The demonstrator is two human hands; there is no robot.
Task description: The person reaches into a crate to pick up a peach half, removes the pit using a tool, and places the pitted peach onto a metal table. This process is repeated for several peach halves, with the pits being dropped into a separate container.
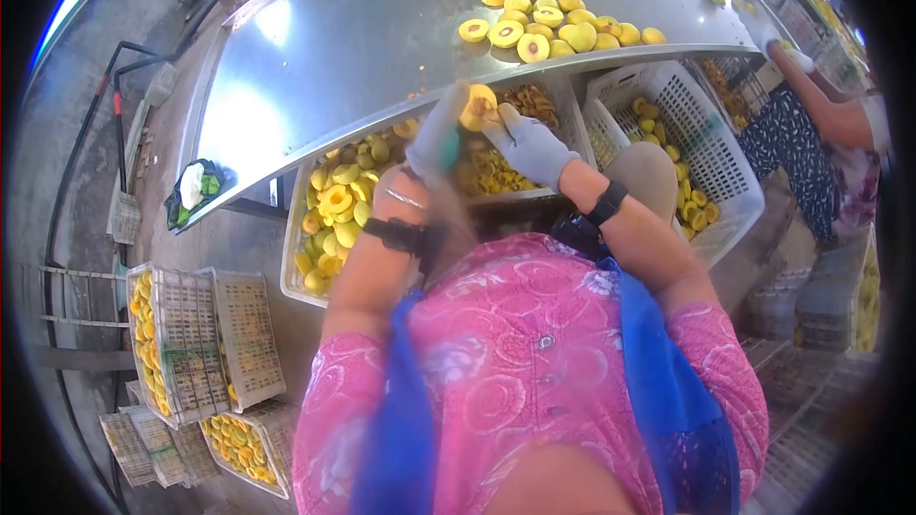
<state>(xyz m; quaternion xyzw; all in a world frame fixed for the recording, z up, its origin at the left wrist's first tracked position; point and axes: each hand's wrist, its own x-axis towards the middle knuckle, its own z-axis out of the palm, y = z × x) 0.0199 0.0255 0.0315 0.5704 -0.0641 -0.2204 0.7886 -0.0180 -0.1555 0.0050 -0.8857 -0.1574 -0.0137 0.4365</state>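
A yellow peach half, its reddish-brown pit hollow toward the camera, is held up just below the metal table's edge. My left hand, in a pale glove with a green patch and smeared by motion, grips it from the left. My right hand, in a light grey glove, is closed with fingertips at the hollow; what is in its fingers is too small to make out. Beneath both hands stands a crate of yellow-brown scraps. A crate of yellow peach halves is left of my left hand.
The metal table carries a pile of peach halves. A white crate with more fruit stands right. Stacked crates are at lower left. A green-black bag lies at the table corner. A co-worker's arm shows right.
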